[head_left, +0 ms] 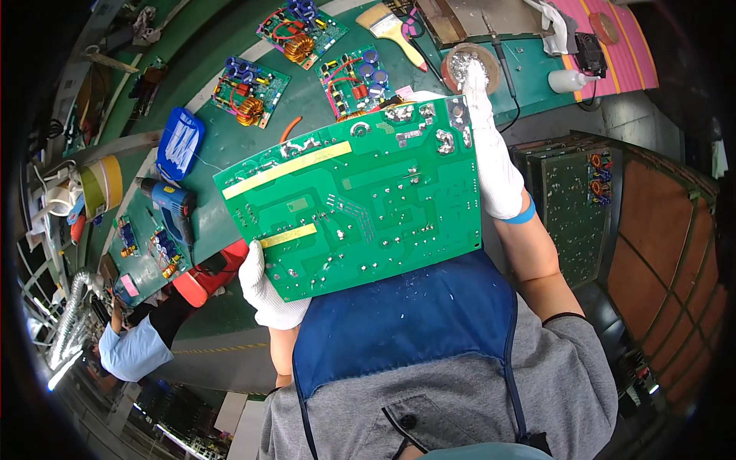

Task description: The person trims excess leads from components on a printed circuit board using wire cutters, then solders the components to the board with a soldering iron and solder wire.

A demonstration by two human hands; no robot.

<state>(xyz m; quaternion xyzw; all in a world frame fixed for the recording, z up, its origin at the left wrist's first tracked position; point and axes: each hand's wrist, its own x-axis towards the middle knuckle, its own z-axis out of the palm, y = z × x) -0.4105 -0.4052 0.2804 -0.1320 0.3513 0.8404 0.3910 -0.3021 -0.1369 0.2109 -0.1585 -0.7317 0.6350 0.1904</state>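
A large green circuit board (360, 207) is tilted in front of me, solder side up, with two yellow tape strips and shiny solder patches. My left hand (264, 287), in a white knit glove, grips its lower left corner, thumb on the edge and the other fingers hidden underneath. Along the right edge lies my right hand (491, 153), also white-gloved and closed on the board, its grip partly hidden behind it. A stretched digit of that glove overlaps a round bowl of silvery bits (458, 57). A blue apron (406, 322) is just below the board.
Smaller populated boards (251, 90) lie on the green bench, near a brush (391, 31), a soldering iron (500, 54) and a white bottle (571, 80). At left are a blue tray (181, 144) and a heat gun (172, 203). Another person (134, 349) works at lower left.
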